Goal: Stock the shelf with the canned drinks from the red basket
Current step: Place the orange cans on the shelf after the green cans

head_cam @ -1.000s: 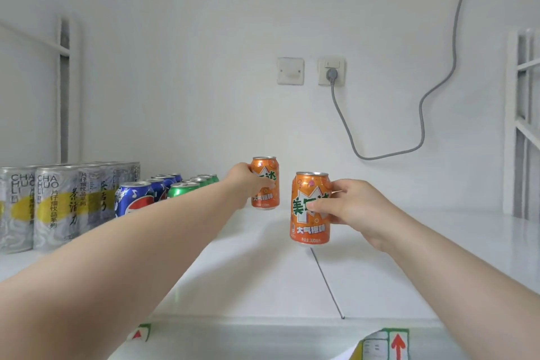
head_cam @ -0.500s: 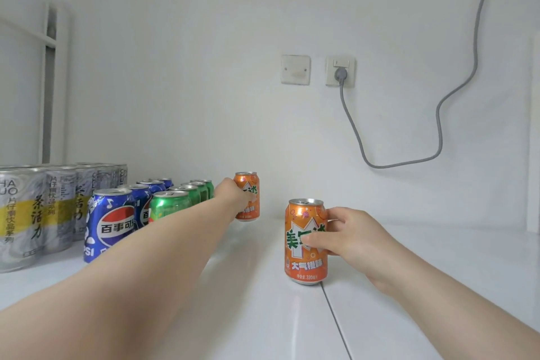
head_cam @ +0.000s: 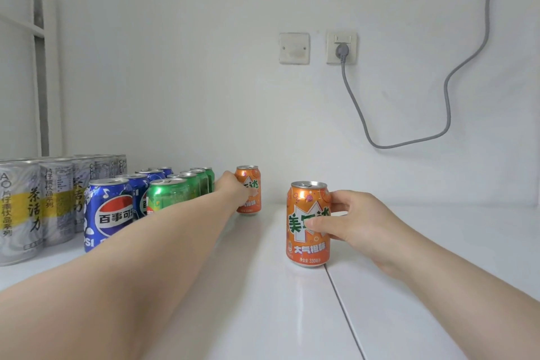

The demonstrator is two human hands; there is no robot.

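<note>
Cans already fill 3 rows at the shelf's (head_cam: pixel 263 301) left: silver (head_cam: pixel 55 202), blue (head_cam: pixel 108 213), green (head_cam: pixel 168 193). An orange row is just starting. The left hand (head_cam: pixel 233 188) grips the far orange can (head_cam: pixel 252 181) beside the green row; the right hand (head_cam: pixel 355 221) wraps the near orange can (head_cam: pixel 306 204), thumb in front. Both stand upright. The basket is out of view.

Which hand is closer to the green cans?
Left. The left hand holds an orange can right beside the green cans; the right hand is farther right.
</note>
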